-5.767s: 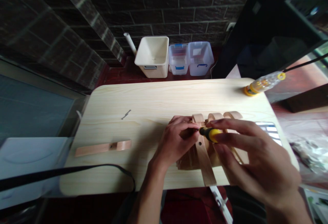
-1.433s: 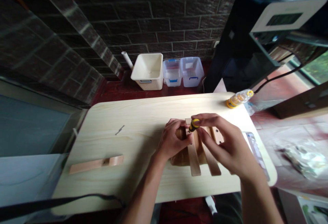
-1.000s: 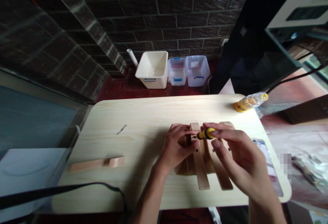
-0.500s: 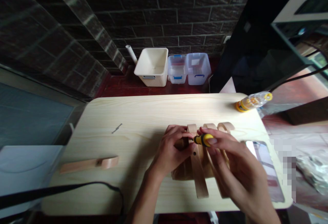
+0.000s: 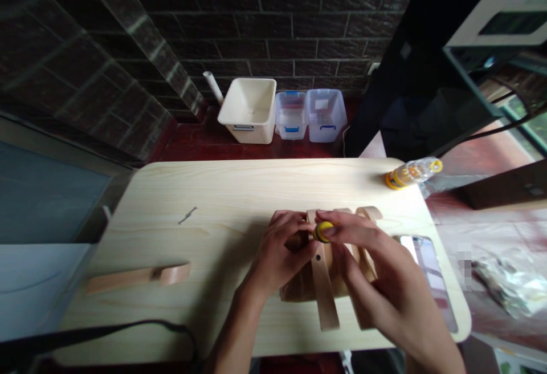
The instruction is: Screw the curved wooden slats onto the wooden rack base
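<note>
Pale tabletop (image 5: 222, 191) below, I see the right hand (image 5: 391, 271) gripping a screwdriver (image 5: 323, 231), now tipped steeper, seemingly better aligned, the left hand (image 5: 273, 254) curled beside it, hold unclear.

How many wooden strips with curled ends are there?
4: a loose strip, left on the table; side by side near the right hand, a left strip, middle strip and right strip. The hand may hide more.

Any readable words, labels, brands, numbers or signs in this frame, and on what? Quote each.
No text can be read.
Clear plastic bottle with yellow base: any print too small.
Translucent plastic bin with dark-blue handle: white patch, nothing legible.
Pale rectangular machine panel with dark display: too blurred.
Yellow-and-black screwdriver handle: no lettering visible.
</note>
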`<state>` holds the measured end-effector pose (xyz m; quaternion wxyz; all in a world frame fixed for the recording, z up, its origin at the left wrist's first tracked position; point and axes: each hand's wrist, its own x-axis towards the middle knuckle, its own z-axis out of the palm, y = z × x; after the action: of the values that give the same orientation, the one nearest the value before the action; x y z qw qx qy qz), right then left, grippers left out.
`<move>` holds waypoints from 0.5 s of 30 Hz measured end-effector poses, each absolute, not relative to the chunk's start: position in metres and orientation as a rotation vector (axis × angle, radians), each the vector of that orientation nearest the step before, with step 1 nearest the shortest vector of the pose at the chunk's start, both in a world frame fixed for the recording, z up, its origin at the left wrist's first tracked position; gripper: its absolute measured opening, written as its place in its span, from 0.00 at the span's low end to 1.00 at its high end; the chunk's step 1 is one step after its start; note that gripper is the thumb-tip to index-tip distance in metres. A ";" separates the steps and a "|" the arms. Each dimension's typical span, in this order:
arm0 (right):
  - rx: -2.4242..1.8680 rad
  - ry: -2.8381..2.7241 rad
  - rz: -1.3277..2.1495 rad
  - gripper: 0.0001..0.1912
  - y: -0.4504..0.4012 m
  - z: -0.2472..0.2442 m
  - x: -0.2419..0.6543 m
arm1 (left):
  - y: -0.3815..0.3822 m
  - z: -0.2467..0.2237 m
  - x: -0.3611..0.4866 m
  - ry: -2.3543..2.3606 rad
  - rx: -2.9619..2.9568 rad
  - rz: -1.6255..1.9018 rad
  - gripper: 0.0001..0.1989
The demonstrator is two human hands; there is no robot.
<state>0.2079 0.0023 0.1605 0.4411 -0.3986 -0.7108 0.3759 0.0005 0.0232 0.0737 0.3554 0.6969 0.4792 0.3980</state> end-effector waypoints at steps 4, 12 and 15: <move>-0.989 -1.609 0.914 0.24 -0.009 0.147 0.207 | 0.023 0.073 0.002 1.230 1.810 1.071 0.09; -0.949 -1.540 0.850 0.29 -0.027 0.125 0.214 | 0.024 0.075 0.005 1.233 1.792 1.131 0.07; -0.961 -1.533 0.797 0.30 -0.030 0.123 0.217 | 0.023 0.073 0.009 1.242 1.785 1.149 0.07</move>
<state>0.2173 -0.0298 0.1231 0.5497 -0.4059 -0.6478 0.3367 0.0091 0.0227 0.0731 0.3344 0.6841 0.4758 0.4403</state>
